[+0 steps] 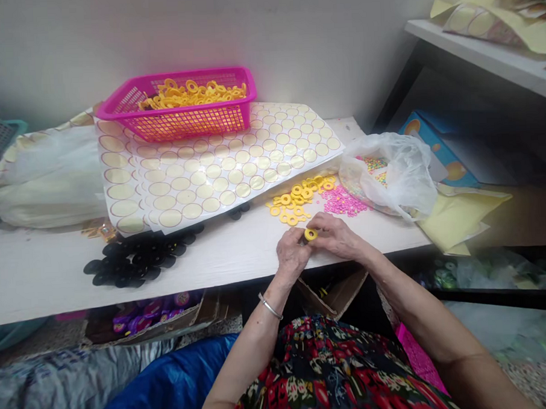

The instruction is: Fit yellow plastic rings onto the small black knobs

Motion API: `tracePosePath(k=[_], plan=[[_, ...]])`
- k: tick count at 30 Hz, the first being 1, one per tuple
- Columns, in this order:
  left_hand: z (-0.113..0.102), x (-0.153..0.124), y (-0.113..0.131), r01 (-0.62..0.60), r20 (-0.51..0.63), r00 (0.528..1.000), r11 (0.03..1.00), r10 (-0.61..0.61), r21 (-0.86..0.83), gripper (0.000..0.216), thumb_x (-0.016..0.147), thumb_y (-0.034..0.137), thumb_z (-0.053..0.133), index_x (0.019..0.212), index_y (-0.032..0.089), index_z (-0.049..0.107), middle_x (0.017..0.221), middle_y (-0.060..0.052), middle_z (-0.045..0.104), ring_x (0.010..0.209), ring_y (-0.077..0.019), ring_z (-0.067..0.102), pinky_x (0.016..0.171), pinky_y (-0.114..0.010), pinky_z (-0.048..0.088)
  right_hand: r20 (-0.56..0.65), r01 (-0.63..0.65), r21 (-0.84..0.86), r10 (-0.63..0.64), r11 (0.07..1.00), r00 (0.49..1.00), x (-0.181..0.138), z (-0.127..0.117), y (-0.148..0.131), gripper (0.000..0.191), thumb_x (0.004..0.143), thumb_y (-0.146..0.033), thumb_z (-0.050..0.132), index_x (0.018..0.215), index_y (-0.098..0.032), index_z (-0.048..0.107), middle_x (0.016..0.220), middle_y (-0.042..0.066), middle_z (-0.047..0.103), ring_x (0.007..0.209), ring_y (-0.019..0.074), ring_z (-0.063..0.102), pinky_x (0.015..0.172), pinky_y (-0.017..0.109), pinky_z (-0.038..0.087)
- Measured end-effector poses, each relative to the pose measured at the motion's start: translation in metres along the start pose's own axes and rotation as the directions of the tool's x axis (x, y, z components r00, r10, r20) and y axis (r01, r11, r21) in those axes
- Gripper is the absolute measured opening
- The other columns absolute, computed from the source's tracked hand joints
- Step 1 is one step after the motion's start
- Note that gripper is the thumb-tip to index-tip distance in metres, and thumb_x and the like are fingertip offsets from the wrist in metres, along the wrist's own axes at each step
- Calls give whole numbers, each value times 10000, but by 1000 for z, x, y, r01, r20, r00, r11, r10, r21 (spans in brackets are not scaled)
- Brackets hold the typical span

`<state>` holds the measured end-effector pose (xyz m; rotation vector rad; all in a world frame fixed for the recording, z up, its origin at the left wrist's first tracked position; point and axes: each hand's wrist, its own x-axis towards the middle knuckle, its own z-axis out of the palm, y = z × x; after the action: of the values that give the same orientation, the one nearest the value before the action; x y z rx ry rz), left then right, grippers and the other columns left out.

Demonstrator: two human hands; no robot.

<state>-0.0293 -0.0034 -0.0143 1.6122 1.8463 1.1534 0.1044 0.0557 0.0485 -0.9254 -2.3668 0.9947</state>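
Observation:
Close to the table's front edge, my left hand [291, 251] and my right hand [336, 238] meet with fingers bent. Between their fingertips is a small yellow plastic ring [310, 234], pinched by my right hand. My left fingers are closed right against it; a bit of something dark shows there, too small to name. Just beyond my hands lie a loose heap of yellow ring pieces [297, 198] and a spread of tiny pink beads [344, 201].
A pink basket [183, 121] of yellow pieces stands on sheets of round stickers [226, 164]. Black plastic pieces [135, 259] lie at left. A clear plastic bag [402, 168] with coloured beads sits at right, near a blue box [437, 149]. Open cartons [200, 313] are below the table.

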Motion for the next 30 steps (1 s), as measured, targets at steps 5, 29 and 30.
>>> tracePosePath(k=[5,29,30], plan=[[2,1,-2,-4,-23,1000,1000,4,-5,138,647,290,671,721,182,628,648,20,515,661,-118,468,607,-229,355,16,-17,-158,20,987,1000,-4,8,3,92,765,-201,550,836,-176,602,864,33,521,814,160,484,719,272,376],[1,-2,9,201,3,971,812,-237,-548,242,781,352,559,779,147,690,789,-36,615,699,-114,554,623,-228,441,-177,-261,621,456,739,872,-3,41,14,278,726,-404,570,721,-139,654,718,28,599,658,128,520,600,251,412],[1,-2,10,209,0,968,810,-249,-548,249,785,356,552,776,146,686,788,-34,614,687,-109,551,611,-223,439,-158,-282,659,495,697,854,-2,44,13,286,711,-415,580,716,-137,647,690,22,593,607,117,506,549,241,400]])
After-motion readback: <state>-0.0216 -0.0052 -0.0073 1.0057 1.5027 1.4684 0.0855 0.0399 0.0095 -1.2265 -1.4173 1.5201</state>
